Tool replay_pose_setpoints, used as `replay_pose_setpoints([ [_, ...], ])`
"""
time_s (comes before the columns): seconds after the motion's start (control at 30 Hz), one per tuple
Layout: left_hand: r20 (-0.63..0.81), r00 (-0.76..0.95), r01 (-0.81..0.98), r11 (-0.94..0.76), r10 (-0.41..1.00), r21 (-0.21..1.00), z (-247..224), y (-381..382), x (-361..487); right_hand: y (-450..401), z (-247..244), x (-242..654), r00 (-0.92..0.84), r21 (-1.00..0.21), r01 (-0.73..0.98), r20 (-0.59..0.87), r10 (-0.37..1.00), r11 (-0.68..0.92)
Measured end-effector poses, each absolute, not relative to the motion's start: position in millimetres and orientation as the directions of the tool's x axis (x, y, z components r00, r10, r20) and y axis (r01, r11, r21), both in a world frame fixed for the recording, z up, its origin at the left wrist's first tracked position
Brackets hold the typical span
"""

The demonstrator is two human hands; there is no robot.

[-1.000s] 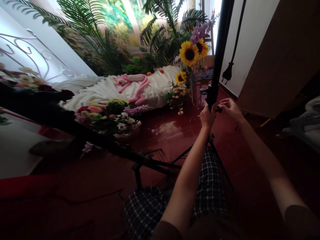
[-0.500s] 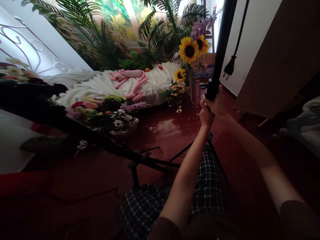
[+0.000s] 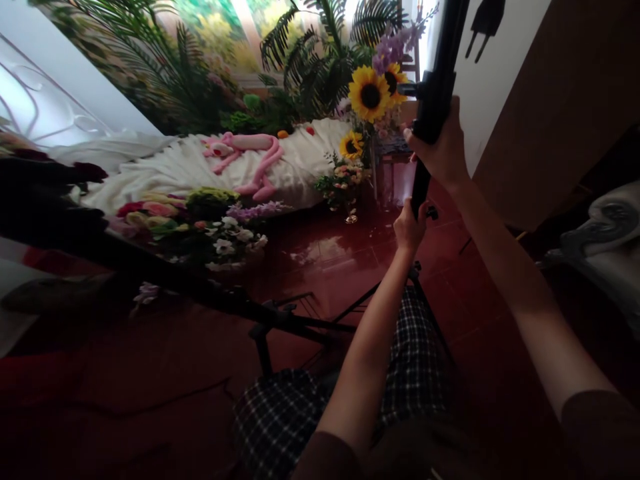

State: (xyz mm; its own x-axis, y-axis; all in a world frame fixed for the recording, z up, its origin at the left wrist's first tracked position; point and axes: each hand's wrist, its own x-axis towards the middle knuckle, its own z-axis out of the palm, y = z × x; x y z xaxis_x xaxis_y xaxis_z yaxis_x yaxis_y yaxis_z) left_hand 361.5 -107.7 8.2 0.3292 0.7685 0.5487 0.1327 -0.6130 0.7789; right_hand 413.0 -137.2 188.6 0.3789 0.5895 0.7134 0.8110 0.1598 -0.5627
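A black metal light stand pole (image 3: 434, 107) rises almost upright in front of me, with a small side knob (image 3: 431, 213) low on it. My right hand (image 3: 440, 143) wraps the pole high up, just below a black clamp fitting (image 3: 414, 89). My left hand (image 3: 411, 229) grips the pole's lower section, close to that knob. The stand's tripod legs (image 3: 390, 290) spread beneath my left forearm, partly hidden by it.
A white-draped bed (image 3: 200, 167) with a pink plush toy (image 3: 245, 160) lies ahead among artificial flowers and sunflowers (image 3: 370, 93). A black boom pole (image 3: 175, 277) crosses low on the left. Glossy red tiles (image 3: 330, 267) cover the floor; a brown panel (image 3: 560, 120) stands right.
My right hand has moved from beside the left hand, closing around the pole and sliding higher up it. The pole has risen slightly, and the scene has shifted up and left in the view.
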Motion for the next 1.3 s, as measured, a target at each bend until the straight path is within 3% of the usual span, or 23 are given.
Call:
replay_pose_setpoints([
  [0.23, 0.593, 0.33, 0.129, -0.657, 0.735, 0.743, 1.1, -103.9, 362.7, -185.0, 164.7, 423.9, 0.282, -0.535, 0.827, 0.658, 0.698, 0.17],
  [0.47, 0.638, 0.35, 0.101, -0.704, 0.686, 0.703, -4.2, -100.3, 362.4, -222.0, 82.8, 465.8, 0.22, -0.531, 0.847, 0.386, 0.896, 0.021],
  [0.7, 0.641, 0.326, 0.083, -0.697, 0.695, 0.713, -5.9, -99.0, 362.0, -221.2, 39.7, 465.9, 0.259, -0.48, 0.877, 0.485, 0.835, 0.008],
  [0.87, 0.626, 0.327, 0.069, -0.679, 0.708, 0.731, -6.1, -99.1, 360.9, -208.6, 24.0, 464.5, 0.385, -0.655, 0.755, 0.494, 0.78, 0.042],
  [1.03, 0.609, 0.344, 0.097, -0.673, 0.714, 0.734, -3.7, -99.9, 359.6, -188.0, 19.0, 456.1, 0.57, -0.884, 0.452, 0.389, 0.724, 0.119],
  [1.3, 0.581, 0.374, 0.145, -0.664, 0.723, 0.733, 0.7, -102.3, 356.9, -173.2, 32.7, 445.1, 0.726, -0.989, 0.146, 0.113, 0.679, 0.009],
])
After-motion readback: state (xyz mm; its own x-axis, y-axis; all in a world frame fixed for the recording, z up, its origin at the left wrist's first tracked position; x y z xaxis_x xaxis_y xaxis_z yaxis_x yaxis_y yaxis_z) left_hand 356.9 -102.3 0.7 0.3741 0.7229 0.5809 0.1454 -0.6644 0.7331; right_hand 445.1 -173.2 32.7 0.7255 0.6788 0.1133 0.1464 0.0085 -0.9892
